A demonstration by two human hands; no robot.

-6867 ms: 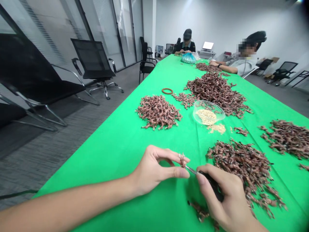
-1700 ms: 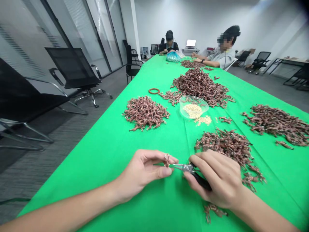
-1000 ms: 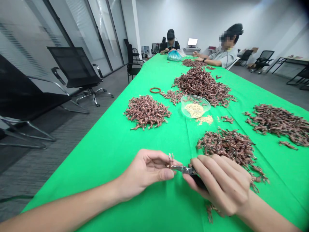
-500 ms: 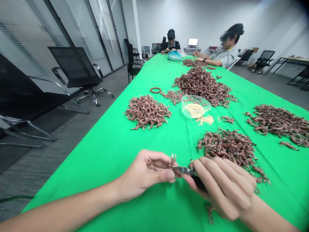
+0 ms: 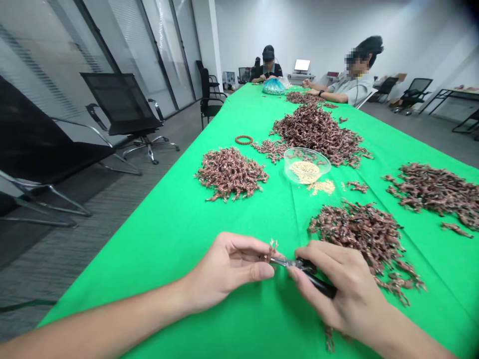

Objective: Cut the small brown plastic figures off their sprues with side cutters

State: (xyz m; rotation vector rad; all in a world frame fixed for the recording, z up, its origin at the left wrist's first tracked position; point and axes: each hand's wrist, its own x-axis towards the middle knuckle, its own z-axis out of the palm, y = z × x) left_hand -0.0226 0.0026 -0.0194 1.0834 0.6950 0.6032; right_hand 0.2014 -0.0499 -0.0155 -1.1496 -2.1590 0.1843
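Fingers [image 5: 250, 245] of left hand [image 5: 224, 274]: closed in a tight pinch on a small twisted copper-coloured piece [image 5: 273, 248], well in front of clear plastic bowl [image 5: 307, 165] on green worktop [image 5: 149, 269]. Right hand [image 5: 339, 284]: wrapped firmly around black-handled snips [image 5: 320, 281], steel nose [image 5: 288, 262] just beside the piece. Step in hand, as judged: trimming. Next move calls for steady pinch, snips aligned, handles squeezed. No legible brand or label.

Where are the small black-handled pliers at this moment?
In the head view, the pliers lie in the right hand, their metal tips beside the twisted copper-coloured piece held by the left hand.
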